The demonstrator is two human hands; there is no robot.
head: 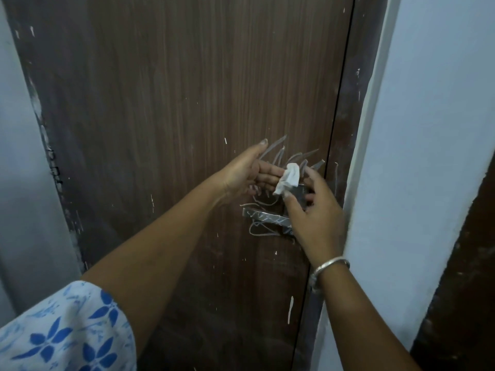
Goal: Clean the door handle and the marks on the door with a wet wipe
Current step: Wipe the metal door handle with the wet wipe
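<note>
A brown wooden door (174,116) carries white scribbled marks (284,153) around its metal lever handle (263,215), and the handle is scribbled on too. A small crumpled white wet wipe (288,178) is in front of the marks, just above the handle. My left hand (249,172) reaches in from the left with straight fingers; its fingertips touch the wipe and its thumb points up, away from it. My right hand (312,210) comes from the right, partly covering the lock plate (298,195). Its thumb and forefinger pinch the wipe.
A dark door frame (348,124) runs down the right side of the door, with a pale wall (428,129) beside it. Another pale wall (18,156) stands on the left. Small white paint flecks dot the door. A metal bangle (329,266) circles my right wrist.
</note>
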